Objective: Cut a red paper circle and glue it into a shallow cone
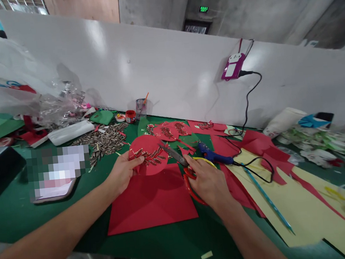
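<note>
Pinched in my left hand (124,170) is a round red paper piece (154,145) with sunflower seeds fixed on it in a leafy branch pattern. My right hand (206,177) grips scissors (173,154) with red handles, their blades pointing up and left at the paper's right edge. Whether the blades touch the paper I cannot tell. Below both hands lies a red paper sheet (155,204) on the green table. Behind the held piece are more red rounds with seeds (166,131). A blue glue gun (214,154) rests just beyond my right hand.
Loose sunflower seeds (106,142) are heaped at the left, near a phone (60,173) and plastic bags (57,104). A cup with a brush (141,107) stands by the white partition. Yellow paper (277,201), a blue pencil (267,197) and a black cord (246,110) lie right.
</note>
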`<state>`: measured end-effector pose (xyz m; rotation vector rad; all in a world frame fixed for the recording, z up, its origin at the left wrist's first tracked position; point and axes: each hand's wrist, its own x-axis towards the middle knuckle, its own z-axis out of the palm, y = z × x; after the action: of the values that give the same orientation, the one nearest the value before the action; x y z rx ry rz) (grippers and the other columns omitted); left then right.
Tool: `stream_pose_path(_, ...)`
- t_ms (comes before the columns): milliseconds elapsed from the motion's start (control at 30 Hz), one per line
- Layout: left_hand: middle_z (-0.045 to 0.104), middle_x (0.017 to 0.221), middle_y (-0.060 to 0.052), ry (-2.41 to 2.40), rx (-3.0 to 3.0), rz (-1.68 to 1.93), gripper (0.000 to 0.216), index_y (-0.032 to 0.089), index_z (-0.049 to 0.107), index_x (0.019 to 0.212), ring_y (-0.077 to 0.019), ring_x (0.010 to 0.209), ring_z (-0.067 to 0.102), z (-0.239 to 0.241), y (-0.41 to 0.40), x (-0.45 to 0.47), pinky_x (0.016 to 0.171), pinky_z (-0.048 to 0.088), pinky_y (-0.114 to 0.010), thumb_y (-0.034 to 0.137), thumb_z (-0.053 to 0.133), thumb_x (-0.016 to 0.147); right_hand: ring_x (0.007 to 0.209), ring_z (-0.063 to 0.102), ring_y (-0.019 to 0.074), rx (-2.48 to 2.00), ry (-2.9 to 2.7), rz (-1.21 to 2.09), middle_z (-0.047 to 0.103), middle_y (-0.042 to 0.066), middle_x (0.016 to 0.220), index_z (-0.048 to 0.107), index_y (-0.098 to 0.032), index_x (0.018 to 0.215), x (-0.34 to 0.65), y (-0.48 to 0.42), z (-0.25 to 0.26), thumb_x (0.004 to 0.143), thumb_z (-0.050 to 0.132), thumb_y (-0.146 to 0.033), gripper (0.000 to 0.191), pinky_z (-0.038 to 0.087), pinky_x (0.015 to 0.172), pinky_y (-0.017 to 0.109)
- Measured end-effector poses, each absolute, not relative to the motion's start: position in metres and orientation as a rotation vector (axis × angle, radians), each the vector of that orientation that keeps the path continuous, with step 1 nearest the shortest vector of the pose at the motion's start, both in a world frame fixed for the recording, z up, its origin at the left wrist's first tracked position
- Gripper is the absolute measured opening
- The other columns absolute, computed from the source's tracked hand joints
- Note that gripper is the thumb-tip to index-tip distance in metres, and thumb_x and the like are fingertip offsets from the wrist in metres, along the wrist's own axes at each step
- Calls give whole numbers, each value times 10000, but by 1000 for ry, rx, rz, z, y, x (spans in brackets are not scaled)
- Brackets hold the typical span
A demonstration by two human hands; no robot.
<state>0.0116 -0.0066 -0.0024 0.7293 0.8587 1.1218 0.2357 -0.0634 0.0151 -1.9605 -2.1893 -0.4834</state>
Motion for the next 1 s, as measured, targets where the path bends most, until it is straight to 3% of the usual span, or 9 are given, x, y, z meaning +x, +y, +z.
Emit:
stream_pose_path(333,694,789,-24,834,721,1149,275,151,649,874,-136,645,642,-2,-6,11,604,522,-242,137,726,611,733,636,201,-1832,-2184,-498,686,49,870,545,-198,1209,234,-66,12,776,488,-173,437,423,526,272)
stream_pose_path(500,683,745,-12,845,686,1174,244,149,648,837,-122,615,627,-1,-5,10,561,508,-219,113,715,606,821,632,189,-1672,-2052,-378,663,88,994,547,-159,1162,241,-65,14,777,438,-133,400,479,629,265)
stream_pose_path(700,678,728,-13,839,695,1187,239,138,646,820,-113,585,613,-1,-3,10,519,497,-205,111,721,595,763,615,200,-1668,-2006,-330,644,93,919,507,-142,1200,255,-62,16,794,435,-173,414,495,660,300)
stream_pose_path(1000,679,749,-15,842,669,1258,287,142,619,828,-137,624,630,6,-2,8,542,514,-235,148,750,572,931,552,256,-1701,-2216,-292,593,132,1008,484,-118,1229,248,-62,15,792,448,-163,441,475,790,382)
